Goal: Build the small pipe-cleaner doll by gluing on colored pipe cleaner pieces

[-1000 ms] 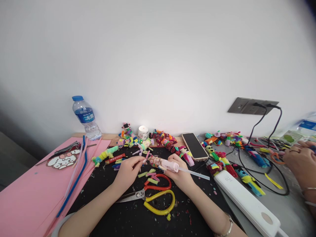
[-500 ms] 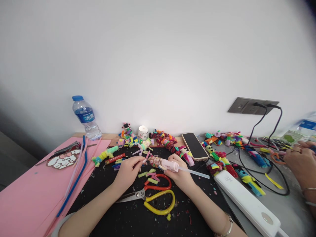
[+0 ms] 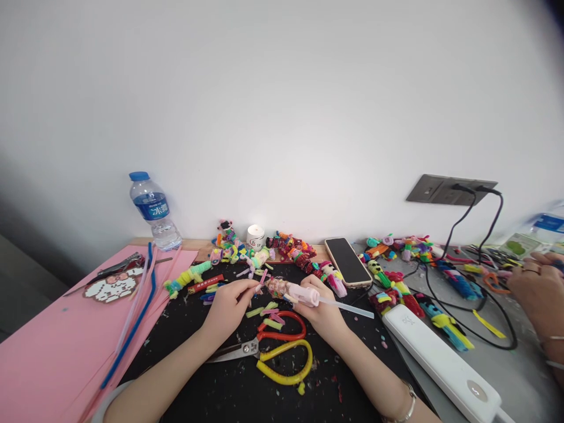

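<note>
My left hand (image 3: 232,304) pinches a short pink pipe cleaner piece (image 3: 263,277) between thumb and fingers. My right hand (image 3: 321,306) is wrapped round a pale pink hot glue gun (image 3: 304,295), with a clear glue stick (image 3: 352,308) poking out of its rear. The gun's speckled, crusted front (image 3: 277,287) points left, close to the pink piece; whether they touch I cannot tell. Below both hands lie scissors (image 3: 282,352) with one red and one yellow handle loop. Cut green and pink pipe cleaner bits (image 3: 268,313) are scattered between the hands and the scissors.
Colourful pipe cleaner figures (image 3: 291,247) line the wall side, around a white cup (image 3: 256,237) and a phone (image 3: 348,261). A water bottle (image 3: 155,211) stands left, beside pink sheets (image 3: 39,346). At right are a white device (image 3: 440,364), black cables (image 3: 502,235) and another person's hand (image 3: 531,288).
Hardly anything differs. Both my hands keep their places, with the pink piece and the glue gun still held.
</note>
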`<action>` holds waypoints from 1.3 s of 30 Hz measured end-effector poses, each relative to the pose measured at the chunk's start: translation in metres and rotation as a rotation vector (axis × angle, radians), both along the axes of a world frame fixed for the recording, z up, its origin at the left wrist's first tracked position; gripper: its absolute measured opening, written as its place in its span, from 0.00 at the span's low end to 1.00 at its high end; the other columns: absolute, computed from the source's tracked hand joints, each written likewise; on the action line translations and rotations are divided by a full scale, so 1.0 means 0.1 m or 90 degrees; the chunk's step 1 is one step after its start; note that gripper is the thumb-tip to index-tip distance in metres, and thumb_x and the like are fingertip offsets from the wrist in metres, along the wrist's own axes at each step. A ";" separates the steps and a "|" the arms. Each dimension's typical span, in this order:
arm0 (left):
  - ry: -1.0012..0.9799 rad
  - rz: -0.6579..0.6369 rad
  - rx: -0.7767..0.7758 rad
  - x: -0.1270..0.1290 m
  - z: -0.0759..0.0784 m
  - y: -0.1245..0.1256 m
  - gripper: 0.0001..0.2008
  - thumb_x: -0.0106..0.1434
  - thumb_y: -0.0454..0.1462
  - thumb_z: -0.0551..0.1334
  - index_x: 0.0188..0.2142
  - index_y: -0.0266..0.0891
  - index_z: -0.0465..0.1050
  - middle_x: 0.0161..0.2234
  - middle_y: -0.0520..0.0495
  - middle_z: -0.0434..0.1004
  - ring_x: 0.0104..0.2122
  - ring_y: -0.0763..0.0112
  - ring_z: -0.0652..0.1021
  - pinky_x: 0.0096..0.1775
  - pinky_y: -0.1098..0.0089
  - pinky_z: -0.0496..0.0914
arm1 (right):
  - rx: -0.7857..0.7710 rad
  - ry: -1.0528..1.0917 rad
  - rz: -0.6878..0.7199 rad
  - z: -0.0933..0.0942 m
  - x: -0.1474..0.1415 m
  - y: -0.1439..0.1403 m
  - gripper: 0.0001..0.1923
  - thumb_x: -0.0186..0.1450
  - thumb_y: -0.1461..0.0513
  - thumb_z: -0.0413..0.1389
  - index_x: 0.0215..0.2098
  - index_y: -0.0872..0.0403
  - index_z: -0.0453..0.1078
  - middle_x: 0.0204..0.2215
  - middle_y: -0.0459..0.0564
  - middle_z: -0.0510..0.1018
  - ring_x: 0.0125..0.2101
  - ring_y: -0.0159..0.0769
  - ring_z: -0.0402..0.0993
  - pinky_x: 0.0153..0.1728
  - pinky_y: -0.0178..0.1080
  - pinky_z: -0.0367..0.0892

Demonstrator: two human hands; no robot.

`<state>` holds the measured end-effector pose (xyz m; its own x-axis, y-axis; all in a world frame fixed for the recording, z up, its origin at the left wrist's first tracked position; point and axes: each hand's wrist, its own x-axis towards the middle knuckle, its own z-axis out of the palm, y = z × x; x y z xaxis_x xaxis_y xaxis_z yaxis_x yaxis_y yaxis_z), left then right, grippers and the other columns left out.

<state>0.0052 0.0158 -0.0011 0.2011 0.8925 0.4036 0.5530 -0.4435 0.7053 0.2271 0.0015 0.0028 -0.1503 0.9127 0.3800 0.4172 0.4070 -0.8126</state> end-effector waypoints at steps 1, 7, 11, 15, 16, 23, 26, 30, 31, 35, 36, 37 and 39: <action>0.002 0.001 0.004 0.00 0.00 0.00 0.11 0.64 0.37 0.55 0.32 0.39 0.76 0.24 0.51 0.78 0.22 0.71 0.74 0.29 0.72 0.68 | 0.000 0.001 0.000 0.00 0.00 0.00 0.12 0.56 0.65 0.57 0.22 0.52 0.56 0.24 0.41 0.60 0.22 0.29 0.58 0.23 0.34 0.54; 0.004 0.002 0.013 0.00 0.01 0.00 0.11 0.64 0.37 0.55 0.33 0.39 0.76 0.24 0.51 0.77 0.22 0.70 0.74 0.30 0.72 0.68 | -0.005 0.006 -0.003 -0.02 0.01 0.00 0.12 0.56 0.65 0.57 0.23 0.52 0.56 0.24 0.41 0.60 0.22 0.28 0.58 0.23 0.34 0.55; 0.000 0.001 0.011 0.00 0.02 0.00 0.11 0.64 0.36 0.55 0.33 0.39 0.77 0.24 0.51 0.77 0.22 0.71 0.74 0.29 0.73 0.67 | 0.000 0.001 -0.007 -0.03 0.01 0.01 0.12 0.55 0.65 0.58 0.24 0.52 0.56 0.24 0.40 0.60 0.22 0.28 0.59 0.23 0.34 0.55; -0.001 -0.003 0.005 0.00 0.02 -0.01 0.11 0.64 0.36 0.55 0.33 0.39 0.76 0.24 0.51 0.77 0.22 0.71 0.74 0.29 0.73 0.67 | 0.000 0.001 -0.006 -0.03 0.01 0.02 0.12 0.55 0.65 0.58 0.24 0.51 0.56 0.24 0.40 0.60 0.22 0.29 0.59 0.24 0.34 0.55; 0.000 -0.004 0.005 0.00 0.02 -0.01 0.11 0.65 0.36 0.55 0.33 0.39 0.76 0.24 0.51 0.77 0.22 0.71 0.74 0.29 0.73 0.67 | 0.000 0.002 -0.004 -0.03 0.01 0.02 0.12 0.55 0.64 0.58 0.24 0.51 0.56 0.24 0.40 0.60 0.22 0.29 0.58 0.24 0.34 0.55; -0.002 -0.004 -0.004 0.00 0.00 -0.01 0.11 0.65 0.36 0.55 0.33 0.38 0.76 0.25 0.51 0.78 0.22 0.71 0.75 0.29 0.73 0.66 | 0.005 -0.005 -0.014 -0.05 0.02 0.02 0.12 0.55 0.65 0.57 0.24 0.51 0.56 0.23 0.40 0.60 0.22 0.29 0.59 0.23 0.34 0.56; -0.004 -0.001 -0.002 0.00 0.00 -0.01 0.11 0.65 0.36 0.55 0.33 0.39 0.76 0.26 0.51 0.78 0.22 0.71 0.75 0.29 0.73 0.67 | 0.016 -0.021 -0.017 -0.05 0.03 0.02 0.12 0.56 0.66 0.57 0.22 0.52 0.56 0.24 0.41 0.61 0.23 0.29 0.59 0.24 0.34 0.56; -0.003 -0.003 0.008 -0.01 0.00 -0.01 0.11 0.65 0.36 0.55 0.33 0.39 0.76 0.25 0.52 0.77 0.22 0.71 0.75 0.30 0.73 0.67 | 0.008 -0.019 -0.011 -0.05 0.03 0.02 0.12 0.55 0.66 0.57 0.21 0.52 0.56 0.25 0.42 0.61 0.24 0.29 0.60 0.24 0.34 0.57; -0.004 -0.002 0.012 -0.01 0.00 0.00 0.11 0.64 0.36 0.55 0.33 0.39 0.76 0.25 0.52 0.77 0.22 0.71 0.75 0.30 0.73 0.67 | 0.006 -0.016 -0.011 -0.05 0.04 0.02 0.12 0.55 0.67 0.57 0.21 0.52 0.56 0.25 0.42 0.61 0.24 0.29 0.60 0.24 0.34 0.57; -0.009 0.000 0.018 0.00 0.00 0.00 0.10 0.64 0.36 0.55 0.33 0.39 0.76 0.25 0.52 0.77 0.22 0.71 0.74 0.29 0.73 0.68 | 0.006 -0.014 -0.013 -0.07 0.04 0.03 0.12 0.55 0.67 0.57 0.22 0.52 0.57 0.25 0.41 0.61 0.24 0.29 0.60 0.24 0.34 0.56; -0.010 -0.001 0.016 0.00 0.00 0.00 0.10 0.64 0.36 0.55 0.33 0.39 0.76 0.24 0.52 0.77 0.22 0.71 0.74 0.29 0.73 0.67 | 0.006 -0.014 -0.014 -0.07 0.04 0.03 0.11 0.55 0.66 0.57 0.22 0.52 0.57 0.25 0.41 0.61 0.24 0.29 0.60 0.24 0.33 0.56; -0.011 -0.002 0.013 -0.01 0.00 0.00 0.11 0.64 0.36 0.55 0.33 0.39 0.76 0.24 0.52 0.77 0.21 0.71 0.74 0.29 0.73 0.67 | 0.005 -0.013 -0.014 -0.07 0.04 0.03 0.11 0.55 0.66 0.57 0.22 0.52 0.57 0.25 0.41 0.61 0.24 0.29 0.60 0.24 0.34 0.56; -0.010 -0.002 0.011 -0.01 0.00 0.00 0.11 0.64 0.36 0.55 0.33 0.39 0.76 0.24 0.52 0.77 0.21 0.71 0.74 0.29 0.73 0.67 | 0.003 -0.010 -0.014 -0.07 0.04 0.03 0.11 0.55 0.67 0.57 0.23 0.52 0.58 0.25 0.41 0.61 0.24 0.29 0.60 0.24 0.34 0.56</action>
